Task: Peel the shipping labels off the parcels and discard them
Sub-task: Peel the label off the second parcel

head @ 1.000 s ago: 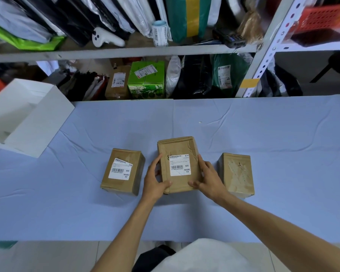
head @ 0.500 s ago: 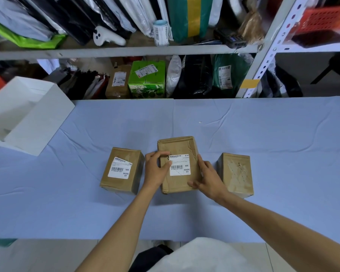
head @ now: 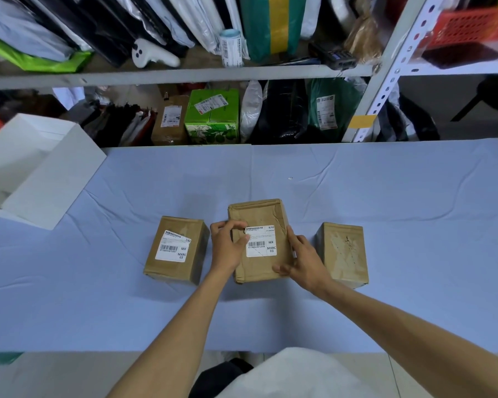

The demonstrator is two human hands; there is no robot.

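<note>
Three brown parcels lie in a row on the blue table cloth (head: 357, 191). The middle parcel (head: 256, 216) carries a white shipping label (head: 261, 245). My left hand (head: 227, 245) rests on its left side, thumb and fingers pinching at the label's top left corner. My right hand (head: 302, 261) holds the parcel's right edge and lower right corner. The left parcel (head: 176, 249) also bears a white label (head: 173, 246). The right parcel (head: 344, 254) shows only torn paper residue where a label was.
A white open box (head: 41, 173) sits at the table's left edge. Behind the table, a metal shelf (head: 184, 74) holds bags, a label roll (head: 232, 47), a green carton (head: 212, 116) and more labelled parcels.
My left hand slid from the middle parcel's lower left side up onto its top, and its fingers now pinch at the label's top left corner. My right hand stays on the right edge.
</note>
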